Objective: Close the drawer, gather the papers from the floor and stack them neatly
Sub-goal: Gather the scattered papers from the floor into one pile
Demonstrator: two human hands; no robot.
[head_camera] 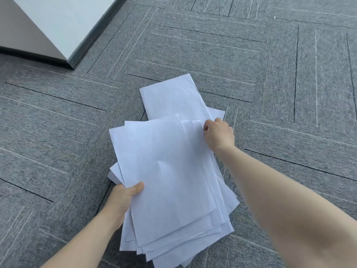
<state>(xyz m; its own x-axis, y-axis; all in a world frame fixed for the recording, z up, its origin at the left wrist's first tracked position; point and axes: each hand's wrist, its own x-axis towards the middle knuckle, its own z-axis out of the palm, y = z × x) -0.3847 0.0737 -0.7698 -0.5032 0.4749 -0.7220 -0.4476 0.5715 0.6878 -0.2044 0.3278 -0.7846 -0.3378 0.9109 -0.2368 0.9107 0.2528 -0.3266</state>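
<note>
Your left hand (125, 194) is clamped on the near left edge of a loose sheaf of white paper sheets (168, 171), thumb on top and fingers hidden beneath, holding it over the grey patterned carpet floor (270, 74). Your right hand (219, 133) is closed with its fingertips pinching at the sheaf's far right corner, just where a separate white sheet (172, 95) pokes out beyond the pile; whether you grip that sheet or only the sheaf's edge cannot be told.

The gathering looks close to finished: most papers are already in your hold, and no other stray pages show on the visible carpet. That far sheet lies skewed and seems not yet pulled in with the rest.

The stack is far from neat. Edges fan out at the near end and both sides, so squaring them up is what remains.

The drawer is out of view; only the corner of a pale grey cabinet (58, 26) shows at the carpet's far left.
</note>
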